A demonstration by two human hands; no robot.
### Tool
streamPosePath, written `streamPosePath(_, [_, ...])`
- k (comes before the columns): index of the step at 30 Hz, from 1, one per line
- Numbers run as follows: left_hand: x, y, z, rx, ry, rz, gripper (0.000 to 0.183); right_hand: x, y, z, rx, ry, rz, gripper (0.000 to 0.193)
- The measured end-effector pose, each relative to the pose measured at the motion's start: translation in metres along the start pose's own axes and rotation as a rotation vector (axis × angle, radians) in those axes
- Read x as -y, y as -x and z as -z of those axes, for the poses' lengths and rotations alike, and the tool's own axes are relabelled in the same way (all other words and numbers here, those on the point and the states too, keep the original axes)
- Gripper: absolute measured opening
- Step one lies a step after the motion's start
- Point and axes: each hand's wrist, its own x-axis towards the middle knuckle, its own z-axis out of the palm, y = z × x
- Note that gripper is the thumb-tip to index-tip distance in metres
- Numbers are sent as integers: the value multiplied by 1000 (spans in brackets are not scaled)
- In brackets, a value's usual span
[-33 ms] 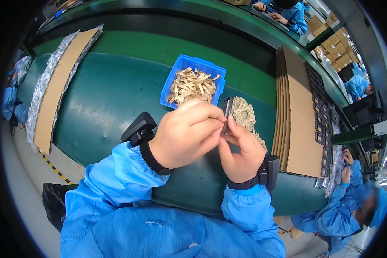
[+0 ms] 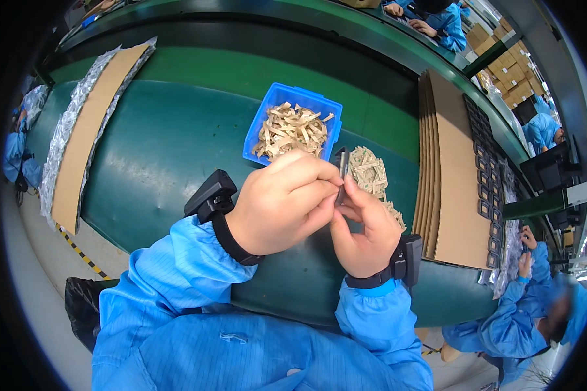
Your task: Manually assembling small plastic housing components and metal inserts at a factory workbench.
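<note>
Over the green work surface, my two hands meet at a small dark flat part, seen nearly edge-on with a lighter strip along it. The thumb and fingers of my right hand are closed on its lower end. My left hand is pinched against its left side; whether its fingertips hold anything else is hidden. Just beyond my left hand stands a blue bin filled with curled beige strips. A pile of small pale strips lies beyond my right hand, partly covered by it.
Upright cardboard sheets stand on the right, beside rows of black frame-like parts. A long cardboard piece on clear plastic wrap lies at left. Co-workers in blue are at the right and far side.
The dark part has turned slightly between my fingers and looks narrower, more edge-on. Both hands stay in almost the same place.
</note>
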Motion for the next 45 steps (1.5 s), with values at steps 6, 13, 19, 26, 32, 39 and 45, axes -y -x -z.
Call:
streamPosePath(6, [3, -4, 0, 2, 56, 71, 17, -2, 3, -2, 18, -487, -208, 46])
streamPosePath(13, [7, -4, 4, 51, 199, 267, 10, -5, 3, -4, 32, -603, -291, 50])
streamPosePath(19, [-2, -10, -2, 14, 10, 72, 20, -7, 4, 0, -69, -363, -206, 46])
streamPosePath(26, [-9, -10, 2, 53, -100, 48, 30, -10, 4, -6, -64, -284, -115, 52])
streamPosePath(32, [-7, -7, -1, 176, -84, -44, 39, -10, 5, -7, -20, -588, -203, 48])
streamPosePath(39, [-8, -11, 0, 220, -115, -114, 40, -20, 1, -5, 20, -1160, -385, 49])
streamPosePath(45, [-18, -10, 2, 165, 34, 94, 19, -20, -2, 2, 134, -915, -403, 48])
